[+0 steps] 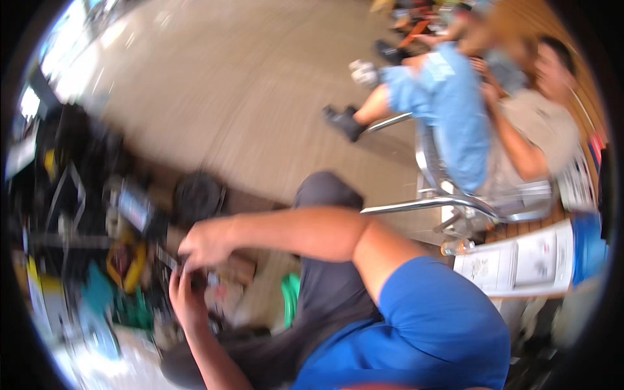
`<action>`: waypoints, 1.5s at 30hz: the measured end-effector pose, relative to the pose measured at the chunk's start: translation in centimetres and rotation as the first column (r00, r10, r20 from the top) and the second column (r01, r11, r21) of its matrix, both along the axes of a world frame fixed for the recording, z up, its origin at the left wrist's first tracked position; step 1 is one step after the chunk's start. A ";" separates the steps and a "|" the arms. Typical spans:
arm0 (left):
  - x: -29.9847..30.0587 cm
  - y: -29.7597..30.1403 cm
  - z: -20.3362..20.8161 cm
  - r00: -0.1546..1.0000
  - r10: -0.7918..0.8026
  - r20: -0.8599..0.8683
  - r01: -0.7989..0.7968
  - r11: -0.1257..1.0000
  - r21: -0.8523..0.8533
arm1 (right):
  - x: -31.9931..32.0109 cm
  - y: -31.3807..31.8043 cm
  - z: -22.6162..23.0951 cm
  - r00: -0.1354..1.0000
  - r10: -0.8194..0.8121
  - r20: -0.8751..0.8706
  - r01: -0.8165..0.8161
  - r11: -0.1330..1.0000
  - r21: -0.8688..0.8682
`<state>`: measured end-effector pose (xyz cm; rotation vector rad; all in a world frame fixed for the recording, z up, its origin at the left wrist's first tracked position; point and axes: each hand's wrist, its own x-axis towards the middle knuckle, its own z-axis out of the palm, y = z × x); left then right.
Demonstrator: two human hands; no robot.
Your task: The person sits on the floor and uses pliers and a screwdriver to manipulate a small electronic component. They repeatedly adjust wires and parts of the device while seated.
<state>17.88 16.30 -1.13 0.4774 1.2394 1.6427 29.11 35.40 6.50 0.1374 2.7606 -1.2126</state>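
Note:
My right hand (pixel 209 244) reaches across from the right, its fingers bent down and drawn together at the tips. Just below it, my left hand (pixel 188 304) points upward with curled fingers that nearly meet the right fingertips. Something small and dark seems to sit between the two hands, too blurred and covered to name. Beside the fingertips shows a thin, shiny metal strip (pixel 166 256); whether a hand touches it I cannot tell. Both hands are in front of my bent legs in dark trousers (pixel 331 286).
Crowded at the left are a yellow-framed item (pixel 127 265), a box with a pale label (pixel 135 209), green parts (pixel 133 311) and a round black object (pixel 198 195). A green ring-shaped thing (pixel 290 299) is by my leg. At right, a person sits on a metal-framed chair (pixel 432 156) near printed sheets (pixel 520 261).

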 end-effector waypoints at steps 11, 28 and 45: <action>0.1 -0.3 0.2 0.964 -0.115 0.239 0.118 0.993 0.005 | 0.6 0.5 -4.0 0.996 -0.069 0.057 0.077 0.984 -0.160; -1.0 -0.2 0.0 0.969 0.195 0.150 -0.204 0.978 0.043 | 1.9 0.1 -0.1 0.996 -0.091 -0.011 0.089 0.992 -0.089; -2.3 -1.1 0.5 0.871 -0.046 0.489 -0.174 0.902 0.396 | 2.9 3.3 0.9 0.967 -0.147 -0.208 0.193 0.955 0.225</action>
